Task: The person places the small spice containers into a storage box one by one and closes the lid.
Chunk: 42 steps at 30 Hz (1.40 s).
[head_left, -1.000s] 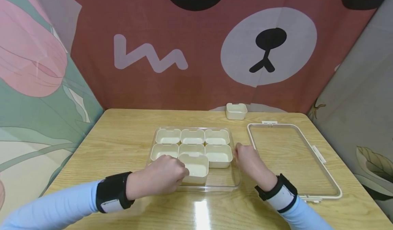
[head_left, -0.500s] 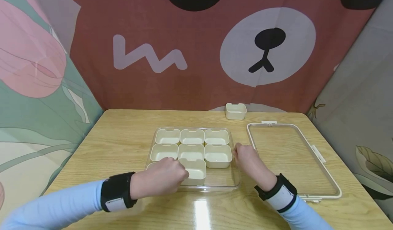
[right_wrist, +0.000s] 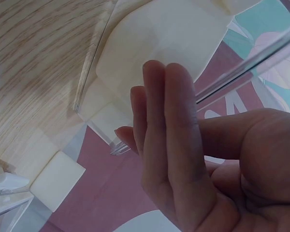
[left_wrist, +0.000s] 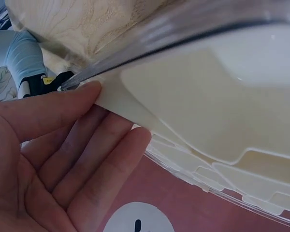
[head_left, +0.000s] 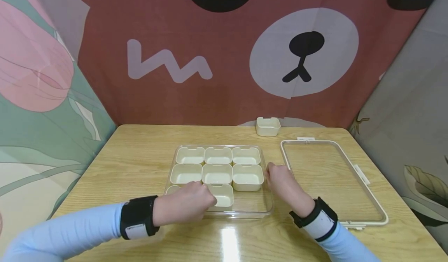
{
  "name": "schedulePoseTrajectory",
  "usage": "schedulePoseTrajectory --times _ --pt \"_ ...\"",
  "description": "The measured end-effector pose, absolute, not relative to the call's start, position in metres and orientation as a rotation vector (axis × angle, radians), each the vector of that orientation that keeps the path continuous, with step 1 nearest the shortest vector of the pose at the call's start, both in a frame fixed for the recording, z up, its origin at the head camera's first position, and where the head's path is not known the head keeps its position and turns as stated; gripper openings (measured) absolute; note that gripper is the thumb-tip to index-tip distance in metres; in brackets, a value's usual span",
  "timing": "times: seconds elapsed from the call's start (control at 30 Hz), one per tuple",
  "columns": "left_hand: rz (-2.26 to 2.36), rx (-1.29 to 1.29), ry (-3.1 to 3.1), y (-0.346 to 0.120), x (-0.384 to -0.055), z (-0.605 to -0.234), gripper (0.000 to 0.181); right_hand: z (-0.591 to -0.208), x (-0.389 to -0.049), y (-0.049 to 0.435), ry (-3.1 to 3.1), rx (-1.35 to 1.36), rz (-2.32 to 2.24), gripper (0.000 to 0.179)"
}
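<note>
A clear plastic container (head_left: 241,215) holds cream-coloured small boxes in rows. My left hand (head_left: 187,202) pinches the right side of its work: a small cream box (head_left: 224,194) in the middle of the front row, partly covered by the hand. In the left wrist view, thumb and fingertips of the left hand (left_wrist: 87,145) meet at the edge of that box (left_wrist: 183,101). At the container's right wall, my right hand (head_left: 285,184) grips the rim. The right wrist view shows that hand (right_wrist: 183,140) with fingers along the clear wall and thumb on its other side.
A clear lid with a white frame (head_left: 364,190) lies right of the container. One separate cream box (head_left: 268,127) stands at the table's back edge. Behind the wooden table (head_left: 147,145) hangs a printed cloth (head_left: 227,102).
The cream box in my left hand has gone down into the front row, shifting slightly left. The left forearm has moved a little right; my right hand stays at the container wall.
</note>
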<state>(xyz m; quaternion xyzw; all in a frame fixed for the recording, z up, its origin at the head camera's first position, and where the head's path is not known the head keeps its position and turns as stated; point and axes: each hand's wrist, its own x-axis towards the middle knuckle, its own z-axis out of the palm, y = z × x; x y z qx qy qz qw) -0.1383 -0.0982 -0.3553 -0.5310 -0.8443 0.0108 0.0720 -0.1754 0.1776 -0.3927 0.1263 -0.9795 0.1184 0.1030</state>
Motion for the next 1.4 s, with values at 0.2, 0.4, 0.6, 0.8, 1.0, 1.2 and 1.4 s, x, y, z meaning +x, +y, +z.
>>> schedulePoseTrajectory --times 0.2,0.4,0.6,0.8,1.0,1.2,1.4 --pt "0.039 -1.602 -2.556 -0.0974 -0.1379 -0.3574 0.021 -0.3924 -0.1747 0.1783 -2.896 0.372 0.355 0.009" --pt "0.113 -1.606 -2.504 -0.097 -0.1383 -0.3609 0.021 -0.3924 -0.1743 0.1782 -2.895 0.371 0.351 0.01" --pt "0.124 -1.604 -2.489 -0.0958 -0.1385 -0.3628 0.019 -0.3928 -0.1744 0.1771 -2.891 0.365 0.34 0.011" --pt "0.086 -1.592 -2.519 -0.0953 -0.1392 -0.3641 0.018 -0.393 -0.1744 0.177 -2.871 0.376 0.34 0.011" --pt "0.08 -1.582 -2.543 -0.0945 -0.1387 -0.3638 0.02 -0.395 -0.1749 0.1778 -2.866 0.371 0.327 0.011" --pt "0.116 -1.584 -2.538 -0.0932 -0.1385 -0.3636 0.02 -0.3958 -0.1749 0.1777 -2.852 0.371 0.318 0.012" --pt "0.135 -1.593 -2.549 -0.0928 -0.1383 -0.3636 0.021 -0.3935 -0.1759 0.1783 -2.904 0.35 0.351 0.01"
